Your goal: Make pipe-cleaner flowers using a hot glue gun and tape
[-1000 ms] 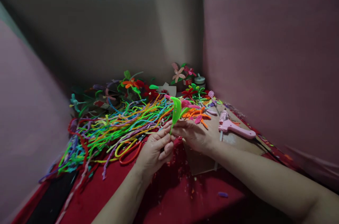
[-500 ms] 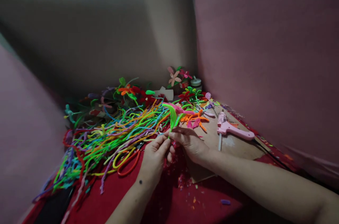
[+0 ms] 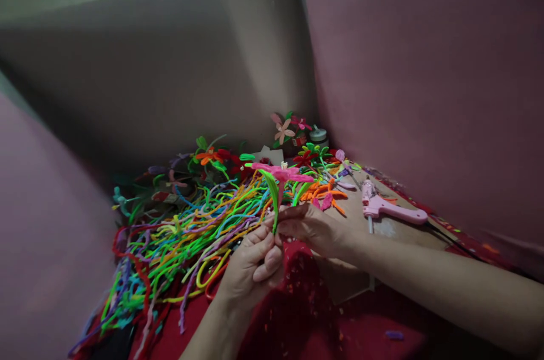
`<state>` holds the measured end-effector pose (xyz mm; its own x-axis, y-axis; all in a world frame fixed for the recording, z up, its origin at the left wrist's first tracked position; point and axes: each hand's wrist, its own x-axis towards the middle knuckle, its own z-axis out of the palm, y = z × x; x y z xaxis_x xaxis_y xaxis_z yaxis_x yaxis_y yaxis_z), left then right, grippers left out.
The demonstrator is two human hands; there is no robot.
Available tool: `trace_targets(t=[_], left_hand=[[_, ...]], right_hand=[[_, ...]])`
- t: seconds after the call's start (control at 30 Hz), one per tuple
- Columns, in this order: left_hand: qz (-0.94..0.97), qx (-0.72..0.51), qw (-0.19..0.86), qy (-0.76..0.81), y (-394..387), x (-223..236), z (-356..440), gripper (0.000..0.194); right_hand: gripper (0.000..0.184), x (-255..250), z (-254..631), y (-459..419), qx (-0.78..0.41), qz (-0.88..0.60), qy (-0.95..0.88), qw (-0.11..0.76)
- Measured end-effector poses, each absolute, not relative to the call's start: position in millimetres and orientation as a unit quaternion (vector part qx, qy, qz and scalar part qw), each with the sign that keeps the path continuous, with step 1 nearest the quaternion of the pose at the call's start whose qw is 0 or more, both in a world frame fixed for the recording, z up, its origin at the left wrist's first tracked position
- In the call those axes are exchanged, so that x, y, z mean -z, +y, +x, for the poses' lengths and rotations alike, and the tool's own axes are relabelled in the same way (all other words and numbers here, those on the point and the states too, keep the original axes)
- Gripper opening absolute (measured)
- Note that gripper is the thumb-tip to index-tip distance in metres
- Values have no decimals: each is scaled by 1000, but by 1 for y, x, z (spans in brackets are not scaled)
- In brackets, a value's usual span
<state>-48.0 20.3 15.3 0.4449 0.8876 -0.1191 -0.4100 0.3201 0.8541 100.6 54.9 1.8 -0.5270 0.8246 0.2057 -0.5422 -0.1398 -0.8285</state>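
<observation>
Grip is closed on both sides: left hand (image 3: 257,261) pinches the green stem (image 3: 275,225) from the near left, right hand (image 3: 317,229) has thumb and finger on it from the right, fingertips nearly meeting. Exact contact on the right is partly hidden. Piece is held up off the worktop (image 3: 306,323), mid-scene: pink flower (image 3: 284,173) on top, facing up, pale bits at its centre, green leaf (image 3: 272,190) curving up and left along its funnel, second green leaf (image 3: 298,193) out to the right. Reads to me as the leaf-to-stem step: bundling the leaf bases against the stem and pressing or twisting them tight. If so, next move calls for the left pinch to hold the joint steady while the right works round it, without crushing the petals; risk is a leaf swivelling loose. Just beyond, to the right, loose orange pieces (image 3: 335,195) and small pink petals (image 3: 325,202); farther right, pink glue gun (image 3: 378,208) lying on cardboard (image 3: 403,232), cable running off right. Left of the hands, big tangle of pipe cleaners (image 3: 191,235), a red loop handle (image 3: 209,291), probably scissors, at its near edge. Far side: more made-up flowers and a lidded jar (image 3: 318,134) by the wall.
</observation>
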Motion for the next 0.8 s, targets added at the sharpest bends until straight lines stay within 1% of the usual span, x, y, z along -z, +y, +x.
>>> trace_targets(t=[0.1, 0.23, 0.33, 0.4, 0.47, 0.57, 0.67, 0.8], left_hand=[[392, -422, 768, 280, 22, -8, -48, 12], [426, -420, 733, 325, 25, -2, -47, 18], [510, -430, 625, 407, 22, 0, -45, 21], [574, -440, 509, 467, 18, 1, -44, 19], [628, -447, 390, 504, 15, 5, -43, 12], [683, -448, 260, 515, 13, 10, -43, 9], [707, -442, 209, 511, 15, 14, -46, 14], [705, -442, 208, 514, 15, 13, -47, 12]], right_hand=[[23, 2, 100, 58, -760, -141, -458, 438], [16, 13, 99, 57, -743, -178, -411, 497], [20, 18, 96, 52, -745, -217, -337, 534], [23, 18, 94, 48, -738, -231, -316, 550], [25, 18, 92, 46, -728, -248, -312, 558], [24, 16, 91, 44, -713, -272, -330, 555], [21, 16, 94, 43, -690, -288, -373, 550], [22, 14, 103, 42, -669, -271, -465, 513]])
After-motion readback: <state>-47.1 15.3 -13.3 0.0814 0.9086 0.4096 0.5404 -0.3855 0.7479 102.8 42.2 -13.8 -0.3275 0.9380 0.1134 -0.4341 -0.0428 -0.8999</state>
